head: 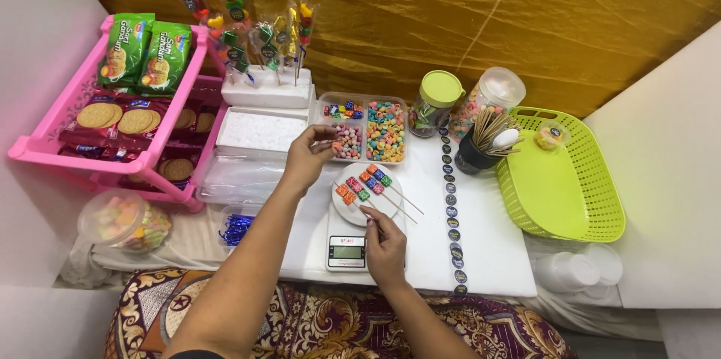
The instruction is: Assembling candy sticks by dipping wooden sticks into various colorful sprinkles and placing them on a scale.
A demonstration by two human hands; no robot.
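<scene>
Standing right by the white worktop [488,246] here. The left hand [309,155] is up over the clear divided plastic tray of coloured candies [368,130], thumb and fingers pinched together at the compartment of small pink and white sweets; too small to tell if a piece is actually held. The right hand [383,242] sits lower, fingers closed on the end of a thin wooden skewer of coloured candy cubes [353,194] that lies on the round white plate [345,212] of a small white digital kitchen scale [346,250]. A 2nd skewer of candy cubes [378,177] lies just beside the 1st one on the same plate.

Around it: a pink plastic rack [45,145] with biscuit packs on the left, white foam blocks [259,130] with wrapped candy sticks stuck in, a strip of round dark stickers [451,201], a dark cup of bare wooden skewers [473,152], 2 candy jars and a lime green plastic basket [571,201] on the right.
</scene>
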